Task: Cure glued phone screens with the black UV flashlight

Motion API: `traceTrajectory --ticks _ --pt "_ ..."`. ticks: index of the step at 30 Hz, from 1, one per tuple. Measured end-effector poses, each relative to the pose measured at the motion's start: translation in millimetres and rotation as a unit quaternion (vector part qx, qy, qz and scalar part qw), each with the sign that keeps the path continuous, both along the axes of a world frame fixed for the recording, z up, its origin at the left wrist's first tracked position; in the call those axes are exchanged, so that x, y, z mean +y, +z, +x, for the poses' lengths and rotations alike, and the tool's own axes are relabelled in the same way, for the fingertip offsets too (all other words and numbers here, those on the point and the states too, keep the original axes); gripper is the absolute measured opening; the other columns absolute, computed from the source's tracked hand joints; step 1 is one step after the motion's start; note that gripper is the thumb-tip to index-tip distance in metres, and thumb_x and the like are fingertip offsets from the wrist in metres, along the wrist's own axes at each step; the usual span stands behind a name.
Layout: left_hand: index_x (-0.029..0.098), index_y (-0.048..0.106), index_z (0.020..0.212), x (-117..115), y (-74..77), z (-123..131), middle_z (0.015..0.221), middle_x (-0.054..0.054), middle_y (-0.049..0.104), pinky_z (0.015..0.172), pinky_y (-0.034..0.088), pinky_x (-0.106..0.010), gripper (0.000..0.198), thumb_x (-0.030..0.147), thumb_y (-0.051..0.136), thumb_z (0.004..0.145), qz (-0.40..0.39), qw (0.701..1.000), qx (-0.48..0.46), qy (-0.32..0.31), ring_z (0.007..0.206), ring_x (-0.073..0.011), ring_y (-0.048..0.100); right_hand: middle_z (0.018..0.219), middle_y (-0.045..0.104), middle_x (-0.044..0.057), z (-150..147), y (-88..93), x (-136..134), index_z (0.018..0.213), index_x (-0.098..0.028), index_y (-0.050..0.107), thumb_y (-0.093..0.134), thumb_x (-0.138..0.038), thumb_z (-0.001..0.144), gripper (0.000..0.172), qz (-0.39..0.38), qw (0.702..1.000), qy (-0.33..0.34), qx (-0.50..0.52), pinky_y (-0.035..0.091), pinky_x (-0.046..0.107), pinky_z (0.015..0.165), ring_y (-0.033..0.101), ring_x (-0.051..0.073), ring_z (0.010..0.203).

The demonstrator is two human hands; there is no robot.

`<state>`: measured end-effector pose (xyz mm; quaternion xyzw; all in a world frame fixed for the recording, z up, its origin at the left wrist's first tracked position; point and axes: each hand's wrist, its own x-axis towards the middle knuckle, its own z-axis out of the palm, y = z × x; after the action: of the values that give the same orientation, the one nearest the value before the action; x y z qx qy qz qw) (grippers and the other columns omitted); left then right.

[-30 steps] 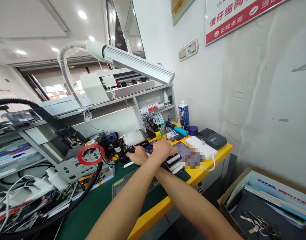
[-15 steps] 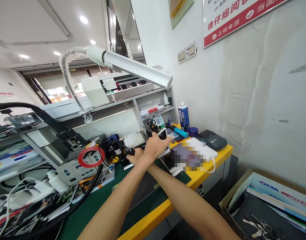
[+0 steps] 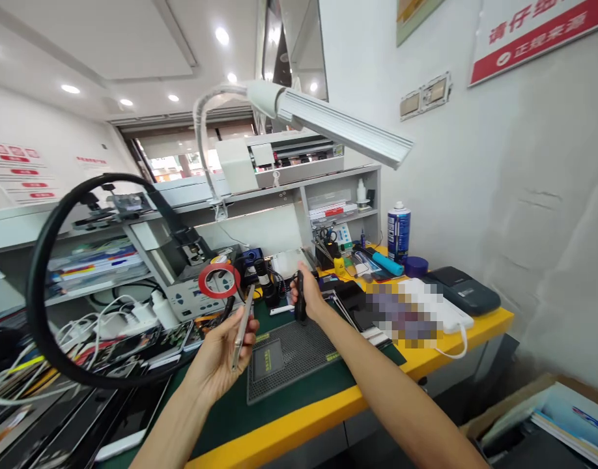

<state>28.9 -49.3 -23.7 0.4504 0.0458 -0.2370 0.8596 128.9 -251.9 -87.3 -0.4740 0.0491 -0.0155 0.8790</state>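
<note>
While the left hand [image 3: 223,352] pinches a phone [image 3: 241,339], the right hand [image 3: 313,298] wraps its fingers round a tool [image 3: 300,303].
Phone edge-on above the desk [image 3: 279,433], towards its front edge: seemingly positioning, calling for steadiness.

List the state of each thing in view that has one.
left hand, closed on slim device
slim device, held edge-on, tilted
right hand, wrapped around black tool
black tool, held roughly upright
grey mat, lying flat
blue spray can, upright
yellow bottle, upright
red tape roll, seen face-on
lamp, neck bent; lit or not, cannot tell
</note>
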Motion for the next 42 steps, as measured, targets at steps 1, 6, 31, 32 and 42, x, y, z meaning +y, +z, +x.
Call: traceTrajectory --ticks 1,6,31,32,42 --pt "0.011 0.057 0.101 6.3 -9.2 7.4 0.077 -0.004 0.062 0.042 0.055 -0.018 0.009 0.014 0.055 0.093 0.035 0.999 0.003 0.039 0.052 -0.0095 0.062 0.112 0.06 0.008 -0.4 1.3 -2.0 0.12 -0.012 0.057 0.056 -0.045 0.098 0.039 0.02 1.0 0.014 0.014 0.056 0.035 0.085 0.061 0.016 0.097" --pt "0.008 0.055 0.114 10.8 -37.1 36.7 0.1 -0.014 0.071 0.065 0.064 -0.029 0.03 0.007 0.063 0.085 0.042 0.999 -0.022 0.015 0.074 -0.0205 0.073 0.101 0.06 0.006 -6.9 6.6 -11.7 0.113 -0.012 0.058 0.054 -0.048 0.099 0.04 0.076 0.996 0.04 0.025 0.055 0.029 0.077 0.061 0.013 0.086" --pt "0.013 0.067 0.084 3.8 -70.2 65.3 0.072 -0.01 0.07 0.069 0.054 -0.033 0.06 0.069 0.046 0.088 -0.135 0.976 0.061 -0.16 0.069 -0.0238 0.068 0.057 0.029 -0.001 -81.6 8.4 103.8 0.061 -0.021 0.033 0.041 -0.043 0.066 0.025 -0.424 0.528 -0.063 -0.734 0.017 0.029 0.057 0.028 0.012 0.054" --pt "0.012 0.068 0.086 5.0 -70.9 66.8 0.073 -0.012 0.071 0.069 0.054 -0.035 0.066 0.073 0.043 0.087 -0.121 0.975 0.064 -0.176 0.07 -0.0258 0.069 0.057 0.026 -0.002 -80.8 2.6 112.0 0.061 -0.021 0.028 0.037 -0.045 0.068 0.027 -0.423 0.494 -0.072 -0.756 0.015 0.029 0.056 0.025 0.012 0.054" --pt "-0.001 0.07 0.101 1.6 -65.7 62.1 0.089 -0.025 0.072 0.08 0.054 -0.038 0.093 0.08 0.029 0.085 -0.035 0.976 0.045 -0.212 0.078 -0.029 0.07 0.059 0.021 -0.003 -97.4 -30.9 112.0 0.059 -0.018 0.024 0.044 -0.015 0.078 0.027 -0.431 0.545 -0.031 -0.719 0.015 0.028 0.055 0.02 0.011 0.053"
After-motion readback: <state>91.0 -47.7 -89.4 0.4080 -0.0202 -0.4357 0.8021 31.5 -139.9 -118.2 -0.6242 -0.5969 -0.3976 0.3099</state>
